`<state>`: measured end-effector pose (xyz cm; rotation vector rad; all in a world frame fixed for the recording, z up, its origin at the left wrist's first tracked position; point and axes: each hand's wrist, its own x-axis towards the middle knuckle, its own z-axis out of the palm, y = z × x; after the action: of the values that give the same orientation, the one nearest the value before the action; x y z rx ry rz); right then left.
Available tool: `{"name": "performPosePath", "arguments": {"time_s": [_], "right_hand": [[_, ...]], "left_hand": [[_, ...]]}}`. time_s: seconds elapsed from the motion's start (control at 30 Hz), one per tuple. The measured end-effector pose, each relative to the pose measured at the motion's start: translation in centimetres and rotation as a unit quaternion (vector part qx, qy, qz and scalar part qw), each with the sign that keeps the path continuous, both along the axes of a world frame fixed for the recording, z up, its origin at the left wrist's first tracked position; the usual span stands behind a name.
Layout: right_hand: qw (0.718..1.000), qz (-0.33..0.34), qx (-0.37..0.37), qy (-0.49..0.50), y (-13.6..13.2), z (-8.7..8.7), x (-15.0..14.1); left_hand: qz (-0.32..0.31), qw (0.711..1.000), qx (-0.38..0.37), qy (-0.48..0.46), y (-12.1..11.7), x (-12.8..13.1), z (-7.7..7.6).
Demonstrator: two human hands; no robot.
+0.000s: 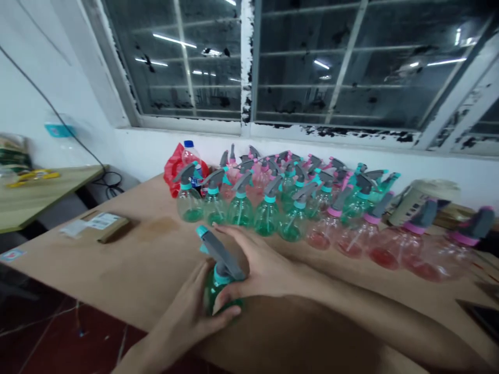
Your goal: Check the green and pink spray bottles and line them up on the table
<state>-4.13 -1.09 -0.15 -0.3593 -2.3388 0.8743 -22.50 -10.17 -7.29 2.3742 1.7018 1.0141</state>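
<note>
A green spray bottle (210, 291) with a grey trigger head and turquoise collar is in front of me, tilted slightly, close above the table or on it; its base is hidden. My left hand (187, 306) wraps around its round body, thumb across the near side. My right hand (265, 259) curves around the far side of the trigger head, fingers spread with a gap to it. Its thumb lies over the bottle just below the collar. Beyond my hands, similar green spray bottles (267, 215) and pink spray bottles (356, 239) stand in rows.
The brown table (156, 259) runs along a wall below a window (296, 67). A flat cardboard piece (109, 226) lies at the left. A red plastic bag (173, 169) and a blue-capped bottle (189, 150) stand at the back. Another table (50, 192) is at the far left.
</note>
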Motion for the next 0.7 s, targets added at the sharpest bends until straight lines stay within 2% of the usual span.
{"name": "performPosePath", "arguments": {"time_s": [0.13,0.23,0.3,0.37,0.4,0.53,0.7], "right_hand": [[0.999,-0.009,0.001,-0.032,1.2,2.4,-3.0],[0.998,-0.043,0.035,0.011,2.7,4.5,-6.2],[0.991,-0.094,0.099,0.002,4.1,5.9,-8.6],[0.963,-0.17,0.198,-0.066,5.5,7.4,-11.1],[0.957,-0.189,0.205,-0.081,6.3,8.0,-12.3],[0.944,-0.239,0.196,-0.118,9.2,9.6,-16.5],[0.934,-0.273,0.144,-0.182,12.0,9.7,-19.5]], "left_hand": [[0.067,0.997,0.026,-0.026,-0.5,-5.5,0.4],[0.121,0.992,0.02,-0.038,-0.1,-9.3,1.1],[0.147,0.987,0.004,-0.058,0.6,-11.5,1.6],[0.155,0.984,-0.017,-0.086,1.7,-13.4,1.9],[0.161,0.981,-0.022,-0.105,2.4,-14.3,1.9],[0.181,0.974,-0.022,-0.134,5.2,-17.5,1.8],[0.191,0.972,-0.033,-0.131,8.5,-20.6,2.1]]}}
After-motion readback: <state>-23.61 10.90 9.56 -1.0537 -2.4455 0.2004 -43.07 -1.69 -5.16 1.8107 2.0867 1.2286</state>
